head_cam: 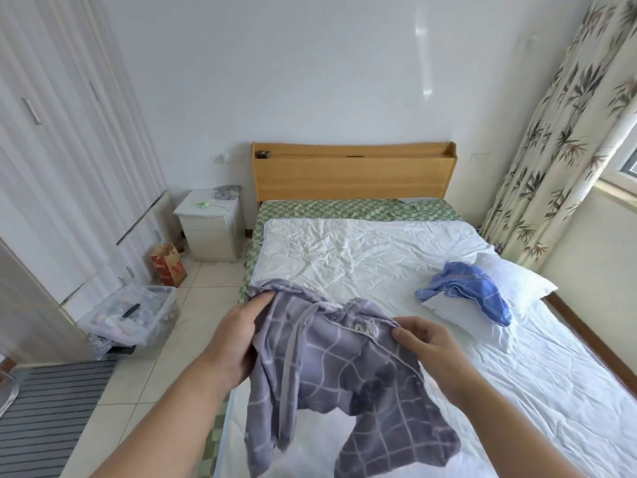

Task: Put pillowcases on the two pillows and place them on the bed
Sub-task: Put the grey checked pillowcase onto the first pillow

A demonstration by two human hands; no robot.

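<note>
Hands hold a grey checked pillowcase [341, 374] up over the near end of the bed [379, 263]. Left hand [238, 336] grips its left edge, fingers curled into the cloth; right hand [427, 343] pinches the upper hem between thumb and fingertips. A blue pillowcase [468, 288] lies on a bare white pillow [517, 284] at the bed's right side.

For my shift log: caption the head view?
Both hands hold a grey pillowcase above the bed.
</note>
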